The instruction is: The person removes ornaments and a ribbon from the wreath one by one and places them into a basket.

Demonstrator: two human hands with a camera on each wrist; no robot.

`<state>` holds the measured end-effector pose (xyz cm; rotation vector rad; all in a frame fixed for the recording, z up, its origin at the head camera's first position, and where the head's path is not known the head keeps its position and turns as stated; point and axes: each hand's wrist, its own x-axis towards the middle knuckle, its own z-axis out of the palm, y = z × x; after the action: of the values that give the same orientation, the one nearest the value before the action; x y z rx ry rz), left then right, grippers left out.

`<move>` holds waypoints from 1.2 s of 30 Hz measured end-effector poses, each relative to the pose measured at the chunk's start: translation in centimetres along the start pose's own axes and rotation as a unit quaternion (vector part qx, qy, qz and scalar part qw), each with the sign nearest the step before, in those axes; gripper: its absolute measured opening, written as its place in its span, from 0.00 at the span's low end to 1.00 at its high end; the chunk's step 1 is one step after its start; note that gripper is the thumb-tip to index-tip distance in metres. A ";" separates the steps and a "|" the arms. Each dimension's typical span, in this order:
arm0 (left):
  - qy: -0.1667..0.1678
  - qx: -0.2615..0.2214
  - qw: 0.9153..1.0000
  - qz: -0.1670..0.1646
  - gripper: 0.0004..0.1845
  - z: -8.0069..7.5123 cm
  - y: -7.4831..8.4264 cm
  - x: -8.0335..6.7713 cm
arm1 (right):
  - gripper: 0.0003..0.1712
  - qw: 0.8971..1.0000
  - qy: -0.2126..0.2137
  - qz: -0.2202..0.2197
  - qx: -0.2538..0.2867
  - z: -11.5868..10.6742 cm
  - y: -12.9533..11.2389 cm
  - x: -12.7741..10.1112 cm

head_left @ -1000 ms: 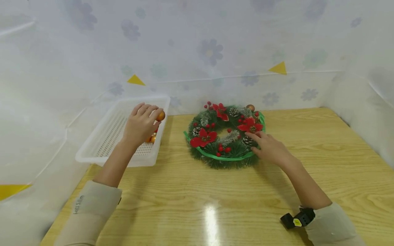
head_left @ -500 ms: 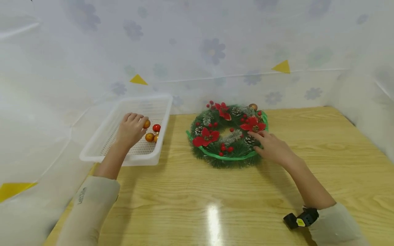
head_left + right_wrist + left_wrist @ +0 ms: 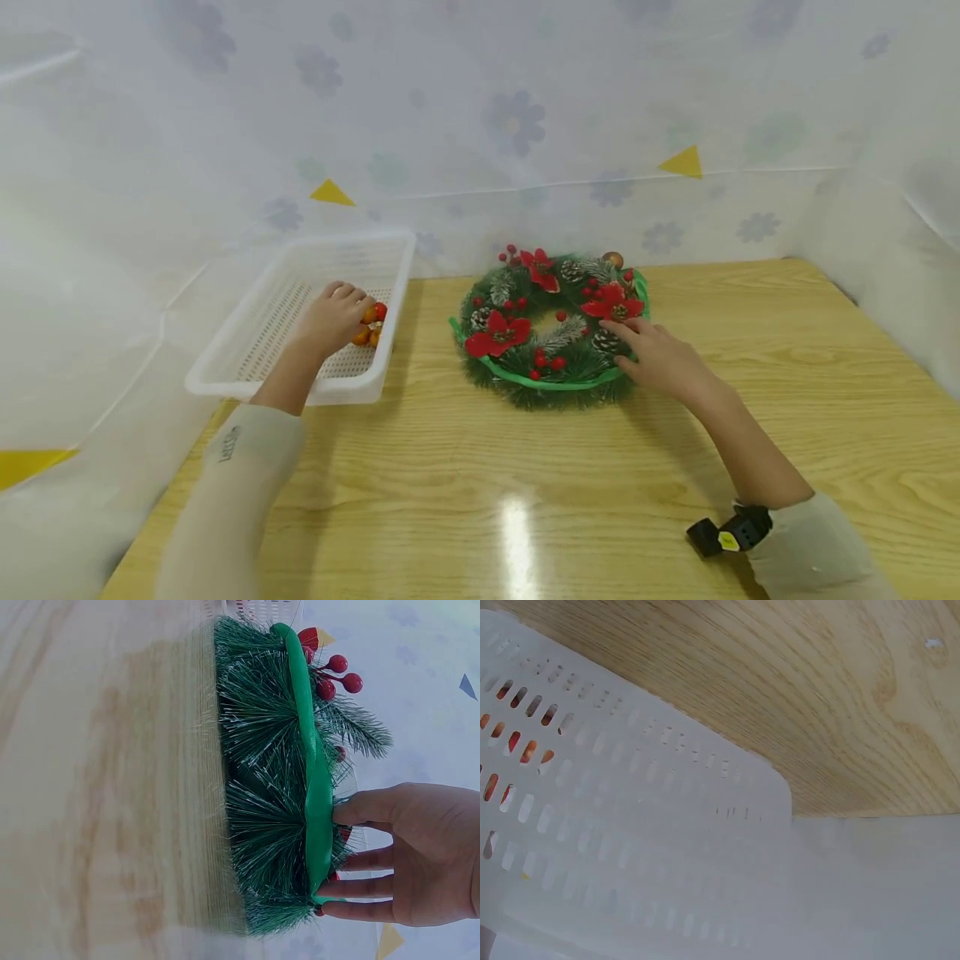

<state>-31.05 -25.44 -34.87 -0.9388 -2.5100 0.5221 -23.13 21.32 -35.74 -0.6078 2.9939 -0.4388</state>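
Note:
A white slotted basket (image 3: 225, 379) sits at the table's back left. My left hand (image 3: 333, 318) is down inside it, fingers curled over a small orange ball (image 3: 368, 316) beside a red ball (image 3: 381, 310) and other orange ones (image 3: 363, 337). The left wrist view shows only the basket wall (image 3: 630, 825), with ball colours (image 3: 517, 746) showing through its slots. A green wreath (image 3: 551, 333) with red flowers, berries and pine cones lies mid-table. My right hand (image 3: 652, 354) rests on its right side with straight fingers. In the right wrist view those fingers (image 3: 375, 855) touch the green ribbon (image 3: 319, 810) on the wreath (image 3: 262, 765).
The wooden table (image 3: 525, 475) is walled at the back and both sides by white flowered sheeting (image 3: 517, 125). A gold bauble (image 3: 613, 259) sits on the wreath's far edge. A black wrist device (image 3: 727, 533) is strapped on my right forearm.
My left hand has carried the orange ball from above the basket's rim down into the basket, beside the other balls. The right hand has stayed on the wreath.

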 end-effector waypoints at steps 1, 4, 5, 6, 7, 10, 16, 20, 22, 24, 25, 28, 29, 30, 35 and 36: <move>-0.002 -0.001 1.000 0.004 0.20 0.1 0.1 0.1 | 0.33 1.000 0.000 0.000 0.000 0.0 0.0 0.0; 0.005 0.004 1.000 0.013 0.21 0.4 0.3 0.3 | 0.33 1.000 -0.001 -0.001 0.002 0.0 -0.2 -0.1; 0.005 0.005 1.000 0.015 0.21 0.5 0.3 0.3 | 0.33 1.000 -0.001 0.000 0.002 0.0 -0.2 -0.1; 0.002 0.005 1.000 0.015 0.21 0.6 0.3 0.3 | 0.33 1.000 -0.001 0.000 0.002 0.0 -0.2 -0.1; -0.002 0.005 1.000 0.014 0.21 0.7 0.3 0.2 | 0.33 1.000 -0.001 0.001 0.002 0.0 -0.2 -0.1; -0.020 -0.002 1.000 0.010 0.22 0.8 0.3 0.2 | 0.33 1.000 0.000 0.001 0.001 0.0 -0.2 -0.1; -0.042 -0.011 0.999 0.002 0.22 0.8 0.3 0.2 | 0.33 1.000 0.003 0.001 -0.001 0.0 -0.2 -0.1; -0.041 -0.021 0.999 -0.005 0.21 0.5 0.3 0.2 | 0.33 1.000 0.003 0.001 -0.003 0.0 -0.2 0.0; -0.042 -0.021 0.999 -0.011 0.22 0.4 0.3 0.2 | 0.33 1.000 0.003 0.001 -0.003 0.0 -0.2 0.0; -0.044 -0.017 0.999 -0.017 0.23 0.3 0.3 0.2 | 0.33 1.000 0.004 0.000 -0.003 0.0 -0.2 0.0; -0.045 -0.017 0.999 -0.021 0.23 0.2 0.3 0.2 | 0.33 1.000 0.004 0.000 -0.003 0.0 -0.2 0.0; -0.043 -0.012 0.998 -0.035 0.24 -0.1 0.3 0.2 | 0.33 1.000 0.005 0.000 -0.003 0.0 -0.2 0.0; -0.041 -0.017 0.998 -0.040 0.24 -0.3 0.3 0.3 | 0.33 1.000 0.004 0.000 -0.003 0.0 -0.1 0.0; -0.036 -0.021 0.998 -0.047 0.24 -0.4 0.3 0.3 | 0.33 1.000 0.004 0.001 -0.003 0.0 -0.1 0.0; 0.018 -0.039 0.996 -0.083 0.22 -1.6 0.6 1.0 | 0.33 1.000 0.004 0.001 -0.003 0.1 0.0 0.0; 0.034 -0.040 0.995 -0.090 0.21 -2.0 0.7 1.2 | 0.33 1.000 0.004 0.001 -0.002 0.1 0.0 -0.1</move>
<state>-30.54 -23.77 -33.23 -0.7342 -2.5385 0.3299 -23.08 21.35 -35.82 -0.6043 3.0041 -0.4356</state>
